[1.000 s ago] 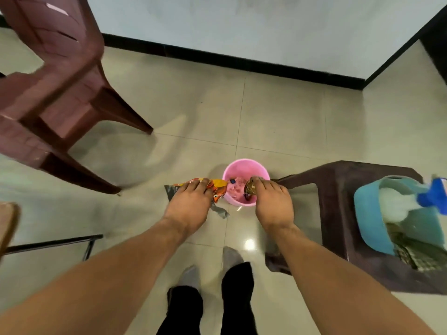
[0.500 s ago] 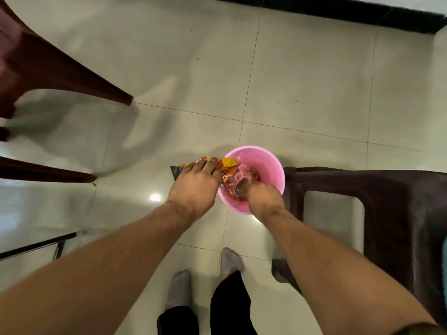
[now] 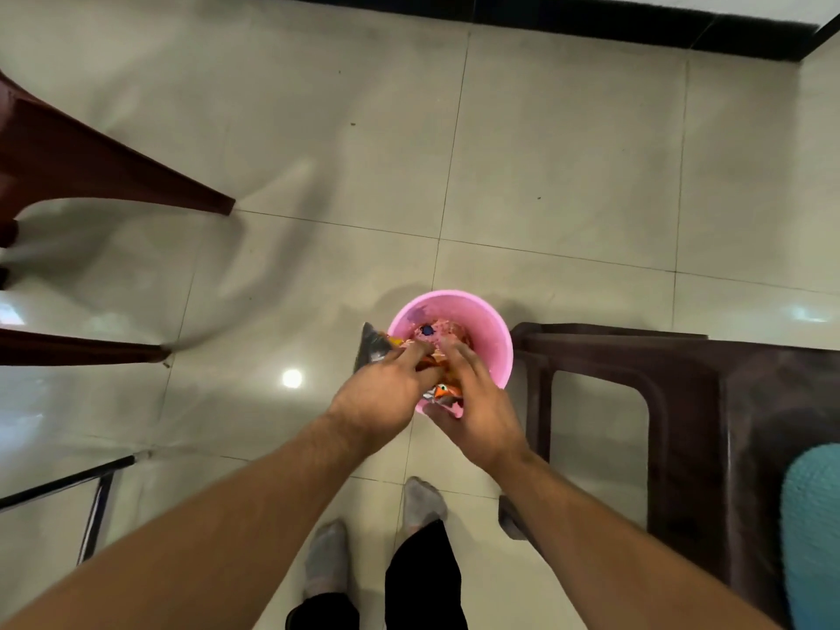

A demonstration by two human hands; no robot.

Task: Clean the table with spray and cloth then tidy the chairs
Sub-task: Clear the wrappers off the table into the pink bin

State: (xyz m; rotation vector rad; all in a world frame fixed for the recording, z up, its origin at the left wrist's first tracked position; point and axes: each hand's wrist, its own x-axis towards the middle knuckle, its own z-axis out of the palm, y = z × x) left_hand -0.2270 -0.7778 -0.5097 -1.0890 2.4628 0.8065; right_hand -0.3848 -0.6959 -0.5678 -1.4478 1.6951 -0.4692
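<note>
Round pink plastic bucket (image 3: pixel 497 331) stood on beige tiled floor (image 3: pixel 559 166). Left hand (image 3: pixel 377 402) gripped crinkled orange-and-silver foil wrapper (image 3: pixel 373 346) at rim; right hand (image 3: pixel 479 418), fingers straight, pressed it inward.

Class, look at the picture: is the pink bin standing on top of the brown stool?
No, the pink bin stands on the tiled floor, beside the brown stool, not on it.

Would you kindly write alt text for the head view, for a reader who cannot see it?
The left hand grips a crumpled orange-and-silver wrapper and the right hand presses it into a pink bin on the tiled floor, beside a dark brown stool.
</note>
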